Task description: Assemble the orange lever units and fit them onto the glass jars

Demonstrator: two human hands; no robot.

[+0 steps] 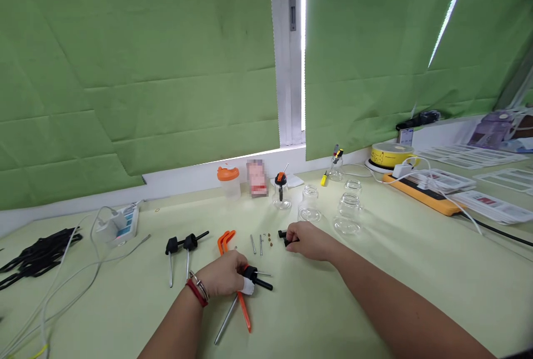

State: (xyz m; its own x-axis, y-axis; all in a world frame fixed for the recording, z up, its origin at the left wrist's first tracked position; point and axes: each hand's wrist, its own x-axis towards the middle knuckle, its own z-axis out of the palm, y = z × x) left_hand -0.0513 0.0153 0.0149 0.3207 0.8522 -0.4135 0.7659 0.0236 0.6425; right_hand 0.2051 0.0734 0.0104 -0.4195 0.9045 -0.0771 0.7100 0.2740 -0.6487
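My left hand point(225, 275), with white tape on a finger, is closed around a black fitting point(250, 273) with an orange piece, a thin metal pin and a black stem. From under that hand, a metal rod point(226, 320) and a flat orange bar point(245, 312) extend toward me. My right hand point(307, 240) pinches a small black part point(283, 234) at the tabletop; the fingers hide some of it. Between the hands lie metal pins point(253, 244) and tiny brown pieces point(270, 240). Orange bent pieces point(225, 240) rest just beyond my left hand.
Two black fittings with metal rods point(180, 244) lie left. Clear glass jars point(348, 212), a jar with a black-and-orange lid point(281, 192) and an orange-lidded cup point(229, 181) stand behind. An orange power strip point(425, 195) and cables point(94, 259) flank the table.
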